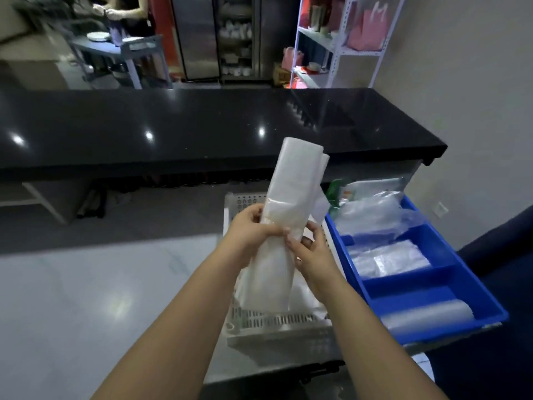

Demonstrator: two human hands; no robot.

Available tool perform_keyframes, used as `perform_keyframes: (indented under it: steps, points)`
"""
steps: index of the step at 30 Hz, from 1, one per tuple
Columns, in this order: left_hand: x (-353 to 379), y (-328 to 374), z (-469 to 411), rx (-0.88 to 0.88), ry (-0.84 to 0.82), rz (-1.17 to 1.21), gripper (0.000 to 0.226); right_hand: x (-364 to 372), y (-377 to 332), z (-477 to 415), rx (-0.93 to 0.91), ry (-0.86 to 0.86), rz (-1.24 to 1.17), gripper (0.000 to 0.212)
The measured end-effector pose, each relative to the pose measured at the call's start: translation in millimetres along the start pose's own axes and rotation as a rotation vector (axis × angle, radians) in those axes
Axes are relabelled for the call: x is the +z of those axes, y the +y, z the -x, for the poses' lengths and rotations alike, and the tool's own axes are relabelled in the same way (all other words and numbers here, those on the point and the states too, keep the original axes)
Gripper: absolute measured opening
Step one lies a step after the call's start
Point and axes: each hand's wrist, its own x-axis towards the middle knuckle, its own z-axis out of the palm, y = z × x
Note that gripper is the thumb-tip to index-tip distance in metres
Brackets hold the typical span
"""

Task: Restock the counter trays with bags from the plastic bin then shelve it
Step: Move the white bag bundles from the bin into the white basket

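Both of my hands hold a long folded stack of translucent white bags (291,192) upright above a white perforated plastic bin (277,327). My left hand (253,229) grips the stack's left side at mid-height. My right hand (310,249) pinches its right edge. More white bags lie in the bin under the stack. Right of the bin sits a blue divided tray (450,287) with clear bags in its far and middle compartments and a roll of plastic (427,316) in the near one.
A glossy black counter (202,131) runs across behind the bin. Beyond it stand a white metal shelf rack (340,47) with pink bags and a steel fridge (199,36). A person stands at a table at the far left. Pale floor lies to the left.
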Motion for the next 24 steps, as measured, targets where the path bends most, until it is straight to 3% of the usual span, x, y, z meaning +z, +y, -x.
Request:
perform_keyframes:
  steps: [3, 9, 14, 17, 20, 24]
  points:
    - [-1, -2, -4, -0.129, 0.002, 0.131, 0.044, -5, -5, -16, 0.086, -0.084, -0.051, 0.061]
    - [-19, -22, -17, -0.314, 0.108, 0.038, 0.021, -20, -4, -40, 0.271, -0.181, 0.099, 0.032]
    - [-21, -48, -26, -0.273, 0.265, -0.192, 0.018, -17, 10, -57, 0.385, -0.256, 0.228, 0.028]
    - [-23, -57, -29, -0.134, 0.453, -0.509, 0.020, -7, 25, -64, 0.406, -0.249, 0.315, 0.024]
    - [-25, -57, -27, -0.034, 0.527, -0.663, 0.038, 2, 42, -66, 0.350, -0.185, 0.520, 0.023]
    - [-35, -55, -14, 0.016, 0.559, -0.813, 0.044, 5, 35, -70, 0.113, -0.199, 1.079, 0.027]
